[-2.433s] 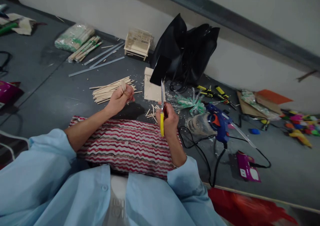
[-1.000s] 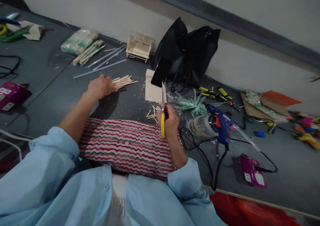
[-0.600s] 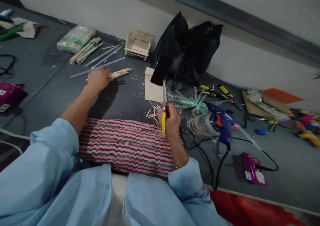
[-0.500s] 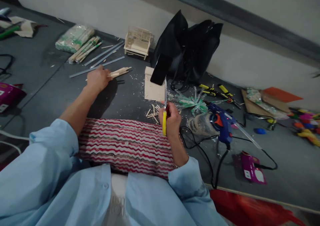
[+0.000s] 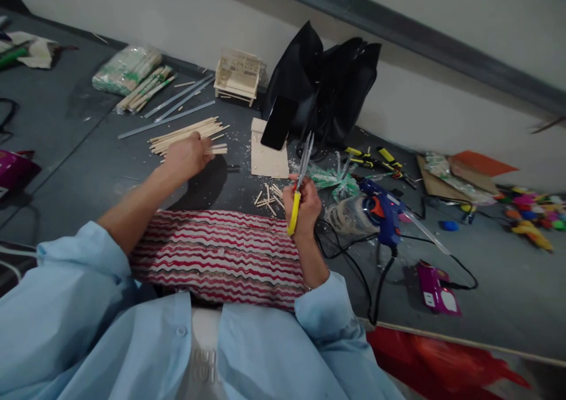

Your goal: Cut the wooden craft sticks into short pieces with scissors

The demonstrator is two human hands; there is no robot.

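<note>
My left hand (image 5: 188,157) is closed on a few thin wooden sticks (image 5: 217,149), whose pale ends poke out to the right of the fingers. Just beyond it a larger bundle of wooden sticks (image 5: 186,130) lies on the dark table. My right hand (image 5: 304,208) grips a pair of scissors (image 5: 303,170) by the yellow handle, blades pointing away from me and nearly together. Short cut stick pieces (image 5: 269,199) lie left of that hand. Past them is a beige sheet (image 5: 269,163) with a black phone (image 5: 279,123) partly over it.
A small wooden model (image 5: 237,76) and a black bag (image 5: 325,87) stand by the wall. On the right are a blue glue gun (image 5: 384,211) with cables, a plastic bottle (image 5: 349,216), and a purple box (image 5: 437,291). A striped cushion (image 5: 216,258) lies before me.
My left hand has drawn toward me and slightly right with a few sticks, uncovering the larger bundle. The scissors have tilted to the right. The whole view has shifted slightly.
</note>
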